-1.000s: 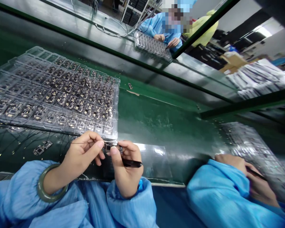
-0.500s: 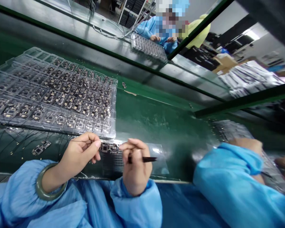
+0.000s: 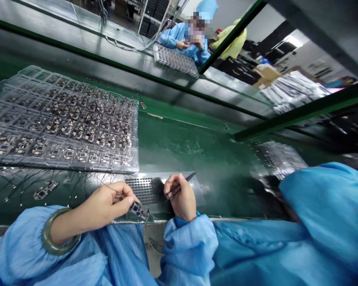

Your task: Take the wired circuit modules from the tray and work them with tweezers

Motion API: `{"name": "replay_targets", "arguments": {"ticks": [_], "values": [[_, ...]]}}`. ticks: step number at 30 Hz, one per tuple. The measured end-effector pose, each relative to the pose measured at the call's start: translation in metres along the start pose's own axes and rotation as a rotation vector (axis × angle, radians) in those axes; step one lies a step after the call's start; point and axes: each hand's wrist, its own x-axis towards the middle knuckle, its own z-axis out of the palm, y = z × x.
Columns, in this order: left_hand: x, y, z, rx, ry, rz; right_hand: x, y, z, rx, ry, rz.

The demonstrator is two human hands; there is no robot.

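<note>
Pinched between the thumb and fingers of my left hand (image 3: 115, 203) is a small circuit board (image 3: 139, 211), tilted near the front edge of the bench. A thin dark wire runs leftward from about those fingers. My right hand (image 3: 182, 198) is closed round dark tweezers (image 3: 187, 178), which point up and to the right, apart from the board. Between and behind the hands lies a clear sheet with rows of small black pads (image 3: 141, 190). Another circuit board (image 3: 45, 190) rests on the bench to the left, beside loose thin wires (image 3: 20, 174).
Stacked clear trays (image 3: 89, 165) full of circuit boards stand at the left. Close on my right a co-worker in a blue cap (image 3: 325, 198) leans in, near more trays (image 3: 282, 159). A green frame bar (image 3: 304, 111) crosses at right. Another person (image 3: 179, 37) sits opposite.
My left hand has drawn the board toward the bench edge, off the padded sheet. My right hand has moved away from it, tweezers now angled up. The co-worker at right has leaned in.
</note>
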Motion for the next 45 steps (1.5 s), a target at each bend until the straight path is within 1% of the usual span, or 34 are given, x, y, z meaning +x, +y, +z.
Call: {"name": "replay_targets", "arguments": {"ticks": [1, 3, 5, 7, 12, 14, 20, 25, 32, 36, 41, 45], "values": [[0.0, -0.002, 0.002, 0.021, -0.043, -0.003, 0.004, 0.0, 0.0, 0.024, 0.028, -0.03], [0.002, -0.006, 0.005, 0.061, -0.09, -0.003, 0.009, -0.002, -0.001, 0.077, 0.09, -0.097], [0.002, -0.01, 0.007, 0.102, -0.099, -0.002, 0.008, -0.002, -0.001, 0.123, 0.145, -0.151], [0.003, -0.015, 0.007, 0.139, -0.098, -0.012, 0.004, 0.001, -0.002, 0.148, 0.169, -0.167], [0.001, -0.017, 0.006, 0.171, -0.094, -0.034, -0.009, 0.009, -0.005, 0.07, 0.145, -0.138], [0.0, -0.016, 0.006, 0.177, -0.102, -0.048, -0.012, 0.01, -0.004, 0.027, 0.16, -0.119], [0.001, -0.014, 0.006, 0.173, -0.096, -0.047, -0.011, 0.01, 0.001, -0.131, 0.264, -0.102], [0.001, -0.013, 0.005, 0.155, -0.096, -0.058, -0.009, 0.013, 0.003, -0.195, 0.278, -0.084], [0.0, -0.015, 0.005, 0.166, -0.09, -0.032, -0.008, 0.007, 0.006, -0.312, 0.306, -0.044], [0.001, -0.015, 0.005, 0.178, -0.094, -0.029, -0.007, 0.006, 0.007, -0.327, 0.31, -0.029], [0.002, -0.014, 0.005, 0.18, -0.091, -0.045, -0.006, 0.009, 0.005, -0.276, 0.287, -0.034], [0.001, -0.013, 0.004, 0.166, -0.077, -0.058, -0.008, 0.012, 0.005, -0.244, 0.311, -0.059]]}}
